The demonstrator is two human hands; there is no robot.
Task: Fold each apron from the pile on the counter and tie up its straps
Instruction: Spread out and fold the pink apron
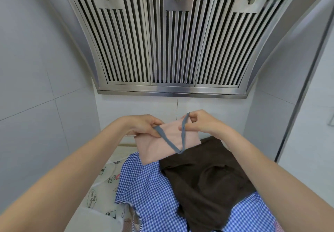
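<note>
— While the pink apron [159, 146] is held up off the pile like that, what is the person doing with it?

— Keeping it clear of the other cloth, I'd say, so the strap [170, 142] hangs free to be tied. The left hand [142, 124] grips the folded packet at its upper left corner, thumb over the strap's end. The right hand [200, 121] pinches the strap near the top right, drawing it up into a small loop.

— So the folding is done?

— It looks so. The apron is a flat, neat rectangle, pale pink, with a grey-blue strap sagging in a V across its front.

— And where is it, exactly?

— In the air, just above the brown apron [204, 177] and the blue checked apron [148, 186], both lying unfolded on the counter [101, 181] below the hood [173, 40].

— Next?

— Probably winding the strap round the packet and knotting it.
</note>
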